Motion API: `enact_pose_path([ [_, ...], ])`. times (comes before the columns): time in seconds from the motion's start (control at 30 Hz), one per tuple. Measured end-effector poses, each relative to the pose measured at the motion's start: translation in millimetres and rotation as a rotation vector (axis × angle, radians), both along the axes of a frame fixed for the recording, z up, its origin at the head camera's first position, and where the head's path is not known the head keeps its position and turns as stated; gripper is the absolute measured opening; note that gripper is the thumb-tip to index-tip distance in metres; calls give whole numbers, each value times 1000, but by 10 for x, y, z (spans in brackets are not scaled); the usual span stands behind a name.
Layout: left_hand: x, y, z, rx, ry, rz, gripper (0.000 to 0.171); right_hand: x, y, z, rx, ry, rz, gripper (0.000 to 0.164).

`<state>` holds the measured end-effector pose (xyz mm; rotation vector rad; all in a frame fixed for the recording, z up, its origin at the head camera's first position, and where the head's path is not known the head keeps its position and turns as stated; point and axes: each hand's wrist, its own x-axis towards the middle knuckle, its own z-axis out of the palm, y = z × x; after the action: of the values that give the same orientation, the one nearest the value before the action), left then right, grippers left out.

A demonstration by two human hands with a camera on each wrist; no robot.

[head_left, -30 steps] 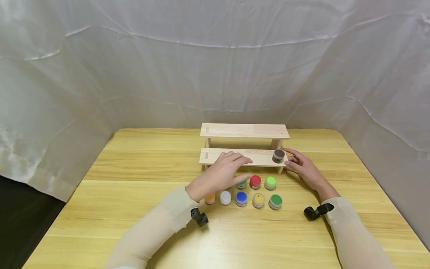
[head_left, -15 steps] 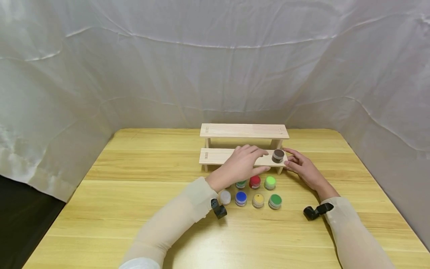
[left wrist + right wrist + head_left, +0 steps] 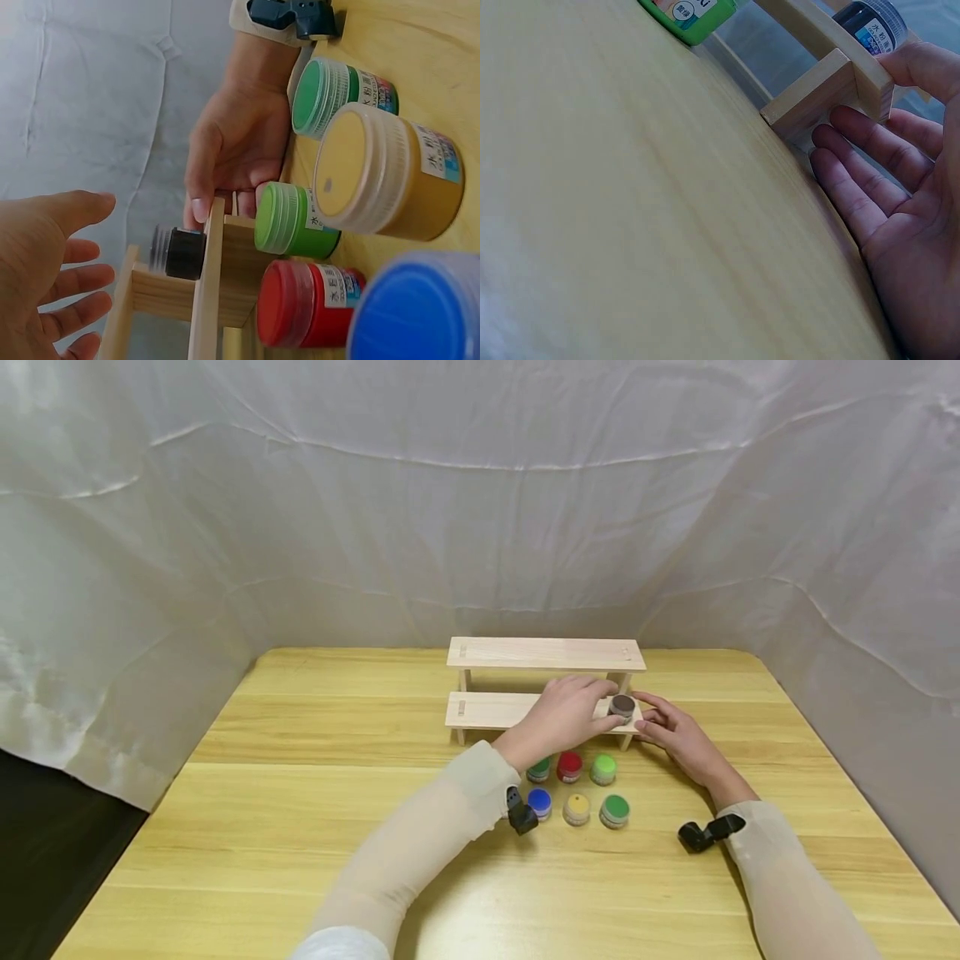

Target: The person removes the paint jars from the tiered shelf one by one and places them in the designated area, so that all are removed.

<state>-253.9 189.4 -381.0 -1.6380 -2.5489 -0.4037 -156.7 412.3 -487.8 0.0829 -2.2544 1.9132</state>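
A two-step wooden shelf (image 3: 546,652) stands toward the back of the table. On the right end of its lower step sits a paint jar with a dark brown lid (image 3: 622,705). My left hand (image 3: 564,714) reaches over that step from the left. In the left wrist view its thumb and spread fingers (image 3: 79,281) are apart from the dark jar (image 3: 186,253). My right hand (image 3: 681,743) grips the lower step's right end. The right wrist view has its thumb on the step's edge and its curled fingers (image 3: 874,161) beside the leg.
In front of the shelf stand paint jars with red (image 3: 569,766), light green (image 3: 603,767), blue (image 3: 539,802), yellow (image 3: 577,808) and green (image 3: 615,810) lids. A further green jar (image 3: 538,769) is near my left wrist. Pale cloth (image 3: 480,527) hangs behind the table.
My left hand has moved right along the lower step to the dark-lidded jar. Its arm now covers the orange and white jars. My right hand has stayed at the shelf's end.
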Motion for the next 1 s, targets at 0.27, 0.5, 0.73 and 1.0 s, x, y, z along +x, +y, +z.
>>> enact_pose_path([
  [0.27,7,178,-26,-62,35,32,50,-8,-5,-1,-10,9,6,58],
  [0.5,2,282,-84,-120,75,66,52,-5,1,-17,-21,7,3,59],
  [0.73,-9,376,-161,-186,125,75,56,2,16,-38,-20,-12,-1,58],
  [1.0,-28,445,-218,-193,239,35,51,-9,25,-39,-27,-3,9,57],
])
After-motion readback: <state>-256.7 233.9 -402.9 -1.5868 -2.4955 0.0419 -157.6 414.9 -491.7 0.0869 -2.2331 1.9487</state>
